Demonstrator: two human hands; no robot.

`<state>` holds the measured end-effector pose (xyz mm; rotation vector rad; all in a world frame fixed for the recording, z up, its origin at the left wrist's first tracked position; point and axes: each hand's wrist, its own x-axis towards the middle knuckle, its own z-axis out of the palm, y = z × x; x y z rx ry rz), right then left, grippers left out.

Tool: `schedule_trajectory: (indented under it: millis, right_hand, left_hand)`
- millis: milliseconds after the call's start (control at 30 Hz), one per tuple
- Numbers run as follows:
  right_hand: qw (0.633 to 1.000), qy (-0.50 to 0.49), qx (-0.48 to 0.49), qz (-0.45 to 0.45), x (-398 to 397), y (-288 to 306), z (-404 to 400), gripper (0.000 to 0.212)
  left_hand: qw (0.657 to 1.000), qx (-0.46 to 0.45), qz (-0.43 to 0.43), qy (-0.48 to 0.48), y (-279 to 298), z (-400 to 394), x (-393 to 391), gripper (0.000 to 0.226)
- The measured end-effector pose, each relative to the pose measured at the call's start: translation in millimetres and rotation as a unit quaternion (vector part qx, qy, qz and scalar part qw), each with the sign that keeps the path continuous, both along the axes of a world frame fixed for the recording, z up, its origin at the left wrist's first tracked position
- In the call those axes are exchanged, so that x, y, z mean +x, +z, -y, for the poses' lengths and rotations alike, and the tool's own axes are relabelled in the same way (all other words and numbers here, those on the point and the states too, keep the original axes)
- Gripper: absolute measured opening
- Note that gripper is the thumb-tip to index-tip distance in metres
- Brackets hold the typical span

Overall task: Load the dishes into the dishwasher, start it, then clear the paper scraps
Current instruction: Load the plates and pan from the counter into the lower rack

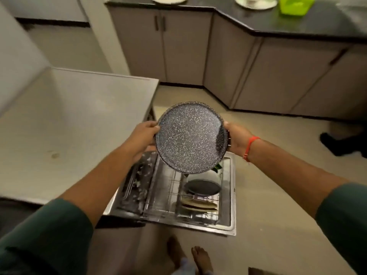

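pan [190, 136]: being held up over the open dishwasher [231, 195] | left hand [144, 135] and right hand [236, 138]: both gripping its rim | rack [170, 187]: already holding some plates [198, 205] | left: putting pan in, starting, paper scraps

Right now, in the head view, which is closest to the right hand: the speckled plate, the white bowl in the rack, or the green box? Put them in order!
1. Speckled plate: held in the right hand.
2. White bowl: below, in the rack.
3. Green box: far off on the counter.

speckled dark pan [189, 136] tilted above dishwasher rack [172, 197].
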<state>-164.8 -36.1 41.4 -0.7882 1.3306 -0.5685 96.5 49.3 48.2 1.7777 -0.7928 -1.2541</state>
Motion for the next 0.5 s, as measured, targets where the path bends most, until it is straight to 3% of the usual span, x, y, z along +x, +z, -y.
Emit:
schedule_trajectory:
  millis: [167, 300, 400, 500]
  right_hand:
    - [0.989, -0.063, -0.084, -0.108, -25, -20, 29, 0.025]
    - [0.944, -0.082, -0.19, -0.257, -47, -41, 48, 0.027]
    - [0.926, -0.087, -0.221, -0.293, -61, -53, 64, 0.026]
    - [0.932, -0.079, -0.211, -0.285, -71, -72, 81, 0.022]
  left_hand:
    - [0.998, -0.023, 0.0, -0.053, -20, 64, -19, 0.018]
    - [0.996, -0.036, 0.009, -0.083, -25, 104, -37, 0.021]
    - [0.994, -0.03, 0.032, -0.101, -33, 131, -49, 0.021]
    - [0.992, -0.013, 0.068, -0.103, -47, 146, -59, 0.02]
